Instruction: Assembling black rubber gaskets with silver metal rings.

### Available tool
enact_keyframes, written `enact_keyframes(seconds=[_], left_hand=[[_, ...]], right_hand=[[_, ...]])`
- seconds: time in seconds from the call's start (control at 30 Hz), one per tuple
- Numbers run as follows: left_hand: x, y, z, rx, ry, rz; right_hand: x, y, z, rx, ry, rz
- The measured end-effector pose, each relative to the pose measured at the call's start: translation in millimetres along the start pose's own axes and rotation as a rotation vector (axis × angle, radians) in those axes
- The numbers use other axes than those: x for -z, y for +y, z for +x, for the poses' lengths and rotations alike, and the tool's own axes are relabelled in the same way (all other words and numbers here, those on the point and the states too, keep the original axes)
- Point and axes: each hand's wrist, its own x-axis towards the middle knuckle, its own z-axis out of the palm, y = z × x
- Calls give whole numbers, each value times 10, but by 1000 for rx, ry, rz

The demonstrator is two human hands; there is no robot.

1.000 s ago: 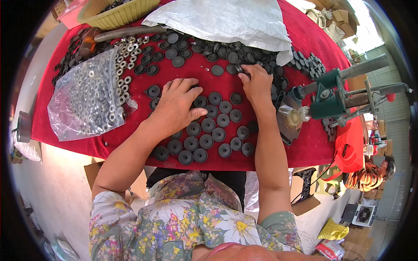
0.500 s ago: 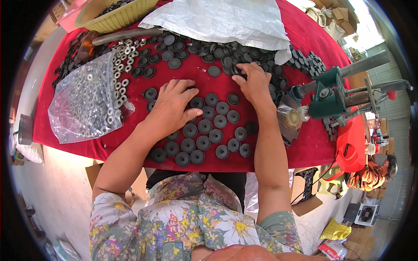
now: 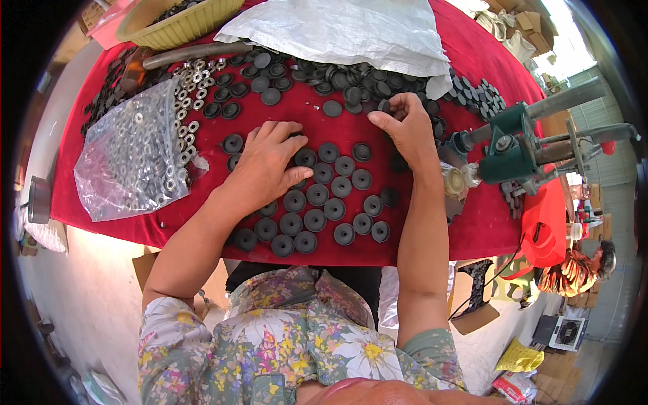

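My left hand (image 3: 266, 158) lies palm down on the red cloth, fingers stretched out and a little apart, at the left edge of a group of black round caps (image 3: 317, 195). The caps are set out hollow side up in loose rows, and some are hidden under that hand. Beside the large pile of black caps (image 3: 351, 77), my right hand (image 3: 412, 131) is closed, with a single black cap (image 3: 384, 106) at its fingertips. A lone cap (image 3: 331, 109) lies flat between the pile and the group.
A clear plastic bag (image 3: 131, 152) spills metal bearings (image 3: 182, 115) at the left. On the right stands a green hand press (image 3: 503, 145) with metal bars. A white sack (image 3: 337, 34) covers the back of the pile, and a yellow basket (image 3: 182, 30) sits at the far left.
My right hand has moved right and slightly back from the pile's edge, and its fingers have closed on a black cap. My left hand has stayed in place.
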Motion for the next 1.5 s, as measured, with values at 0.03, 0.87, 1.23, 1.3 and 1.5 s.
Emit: enact_keyframes(seconds=[0.03,0.87,1.23,1.3,1.5], left_hand=[[5,1,3,3,-6,0],[-5,-16,-3,-15,0,12],[-1,-19,-40,-5,14,-10],[34,-25,-17,4,44,-10],[89,-166,36,71,188,-54]], right_hand=[[11,8,0,9,-12,112],[-110,72,-104,-16,17,131],[-254,-42,-258,279,13,-319],[-285,-52,-260,305,10,-380],[-478,-91,-203,354,-15,-388]])
